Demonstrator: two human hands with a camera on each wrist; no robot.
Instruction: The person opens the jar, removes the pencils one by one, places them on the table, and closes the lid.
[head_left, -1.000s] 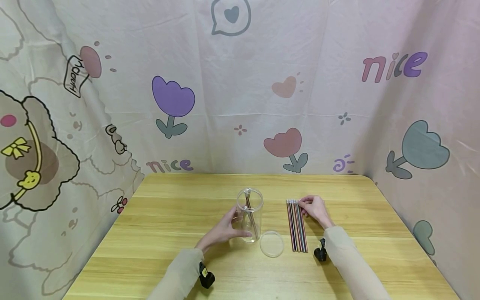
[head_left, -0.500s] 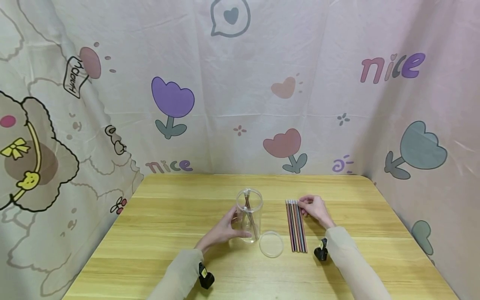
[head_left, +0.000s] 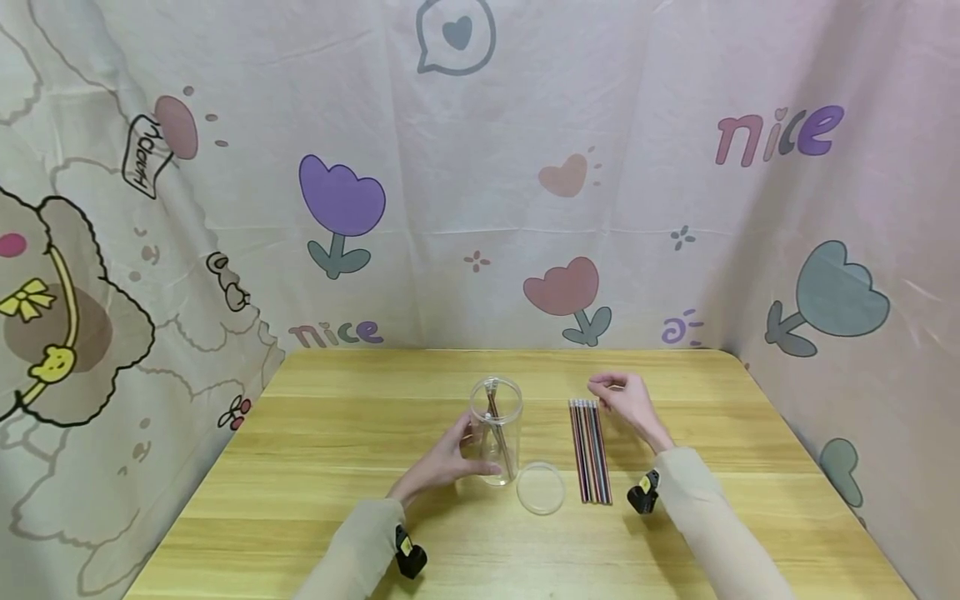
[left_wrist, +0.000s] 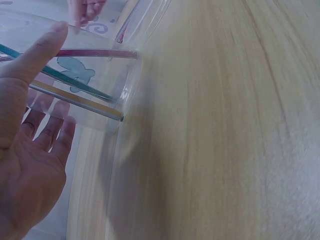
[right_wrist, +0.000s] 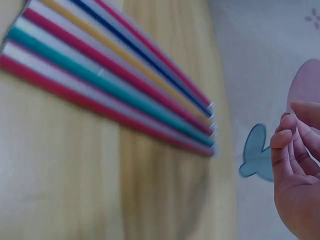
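Note:
My left hand [head_left: 444, 463] holds a clear jar [head_left: 513, 446] upright on the table, thumb on one side and fingers round the other. Three pencils lean inside the jar; the left wrist view shows a red pencil [left_wrist: 97, 52], a green pencil [left_wrist: 75, 81] and a yellow pencil [left_wrist: 80, 99]. To the right of the jar lies a flat row of striped pencils [head_left: 589, 454], side by side, their pale ends pointing away from me. Just beyond those ends hovers my right hand [head_left: 630, 402], fingers loosely bent, with nothing between thumb and fingertips [right_wrist: 285, 132].
A round clear lid [head_left: 540, 489] lies flat between the jar and the pencil row. The wooden table [head_left: 360, 417] ends at a printed curtain [head_left: 465, 292] behind and at the sides.
My right hand has left the pencil row's far right end and moved up and slightly away from it. My left hand and the jar have stayed in place.

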